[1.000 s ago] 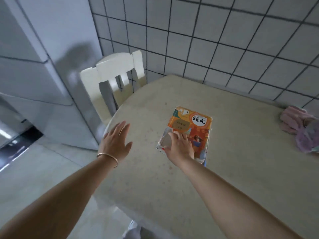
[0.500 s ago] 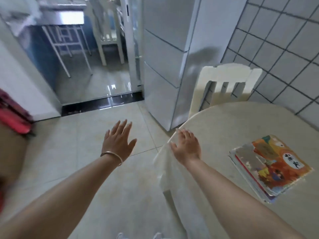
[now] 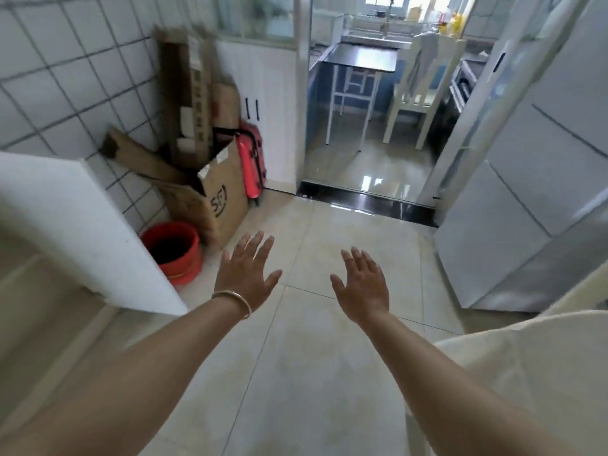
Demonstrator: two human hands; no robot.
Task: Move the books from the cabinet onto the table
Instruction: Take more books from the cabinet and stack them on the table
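Both bare forearms reach forward over the pale tiled floor [image 3: 316,373]. The left hand [image 3: 245,274] is spread flat, palm down, fingers fanned, holding nothing; a thin bangle [image 3: 234,299] circles its wrist. The right hand [image 3: 363,286] is likewise spread and empty, fingers slightly apart, level with the left and well apart from it. Neither touches anything.

At the lower right, the cream rim of the counter [image 3: 526,363] curves into view, just beside the right forearm; only its near edge shows. No books are visible on that part or anywhere else in view, so where they lie cannot be told.

At the left, a white panel [image 3: 75,232] juts out from the tiled wall [image 3: 65,77]; whether it belongs to the cabinet cannot be told. Just beyond it a red bucket [image 3: 174,251] stands on the floor, against a cardboard box [image 3: 220,195]. More flattened cardboard [image 3: 187,93] leans upright in the corner behind, and a red suitcase [image 3: 253,162] stands beside the box against a white cupboard [image 3: 263,103].

On the right stands a tall pale fridge [image 3: 543,179]. Farther off, past a dark threshold [image 3: 368,202], a glossy floor carries a dark-topped small table [image 3: 362,57] with white legs and a white chair [image 3: 424,90] beside it. Blurred yellow items sit by a window at the far end.
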